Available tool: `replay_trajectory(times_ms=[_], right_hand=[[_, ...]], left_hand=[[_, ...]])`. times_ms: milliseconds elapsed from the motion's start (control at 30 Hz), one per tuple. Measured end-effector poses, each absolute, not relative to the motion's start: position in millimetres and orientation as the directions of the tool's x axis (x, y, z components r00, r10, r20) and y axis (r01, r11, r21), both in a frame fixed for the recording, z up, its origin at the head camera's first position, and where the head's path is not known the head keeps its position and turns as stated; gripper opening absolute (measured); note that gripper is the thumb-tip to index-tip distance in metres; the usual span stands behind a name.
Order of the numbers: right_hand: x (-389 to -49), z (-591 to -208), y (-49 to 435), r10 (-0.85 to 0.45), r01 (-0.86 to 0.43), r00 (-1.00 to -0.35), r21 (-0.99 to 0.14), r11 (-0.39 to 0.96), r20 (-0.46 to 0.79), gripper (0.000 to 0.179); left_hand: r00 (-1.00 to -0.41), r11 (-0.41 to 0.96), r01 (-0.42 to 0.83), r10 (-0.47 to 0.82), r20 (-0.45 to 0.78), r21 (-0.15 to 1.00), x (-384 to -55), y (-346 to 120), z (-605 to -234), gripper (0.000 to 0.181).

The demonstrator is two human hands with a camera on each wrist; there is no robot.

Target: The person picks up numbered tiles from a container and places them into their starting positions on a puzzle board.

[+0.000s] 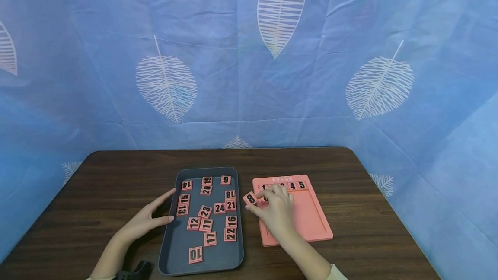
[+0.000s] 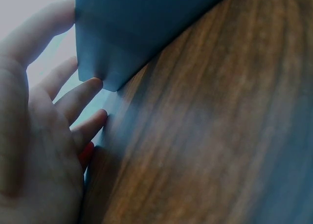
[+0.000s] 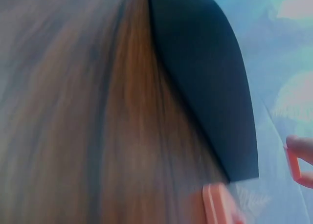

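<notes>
My right hand (image 1: 278, 211) pinches a pink number tile marked 8 (image 1: 250, 198) between thumb and fingers, over the left edge of a pink puzzle board (image 1: 303, 217). Tiles 1, 4 and 5 show in the board's top row, and the hand hides part of that row and the one below. The tile (image 3: 292, 163) also appears at the right edge of the right wrist view. My left hand (image 1: 142, 221) has its fingers extended against the left side of a dark grey tray (image 1: 175, 252). In the left wrist view, the fingertips touch the tray's outer wall (image 2: 122, 28).
Several loose number tiles lie in the tray at various angles, among them tile 10 (image 1: 196, 254) near the front and tile 14 (image 1: 186, 185) at the back left. Tray and board stand side by side on a dark wooden table (image 1: 362, 228). A blue leaf-patterned cloth (image 1: 218, 77) hangs behind.
</notes>
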State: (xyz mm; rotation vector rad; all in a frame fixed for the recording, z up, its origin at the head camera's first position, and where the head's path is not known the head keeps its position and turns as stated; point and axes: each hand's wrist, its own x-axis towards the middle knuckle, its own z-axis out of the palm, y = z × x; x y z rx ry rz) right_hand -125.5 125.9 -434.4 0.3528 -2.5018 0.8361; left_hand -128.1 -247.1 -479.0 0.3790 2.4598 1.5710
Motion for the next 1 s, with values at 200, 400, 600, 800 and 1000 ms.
replay_trajectory(times_ms=[200, 400, 600, 800, 1000], right_hand=[[-129, -440, 145, -0.031, -0.328, -0.857, -0.498, 0.803, 0.514, 0.032], [-135, -445, 166, 0.032, -0.243, -0.867, -0.479, 0.843, 0.497, 0.034], [-142, -451, 185, 0.097, -0.146, -0.893, -0.487, 0.861, 0.439, 0.036], [-147, -458, 198, 0.149, -0.081, -0.896, -0.486, 0.870, 0.417, 0.038], [-150, -465, 203, 0.159, -0.060, -0.903, -0.483, 0.873, 0.398, 0.038]], left_hand=[[-0.947, 0.405, 0.116, 0.322, -0.023, 0.907, -129, -247, -480, 0.074], [-0.947, 0.404, 0.124, 0.322, -0.014, 0.907, -129, -247, -480, 0.074], [-0.947, 0.406, 0.121, 0.320, -0.017, 0.906, -128, -246, -479, 0.074], [-0.946, 0.416, 0.143, 0.325, 0.000, 0.898, -127, -246, -476, 0.073], [-0.949, 0.411, 0.121, 0.315, -0.016, 0.904, -127, -246, -477, 0.074]])
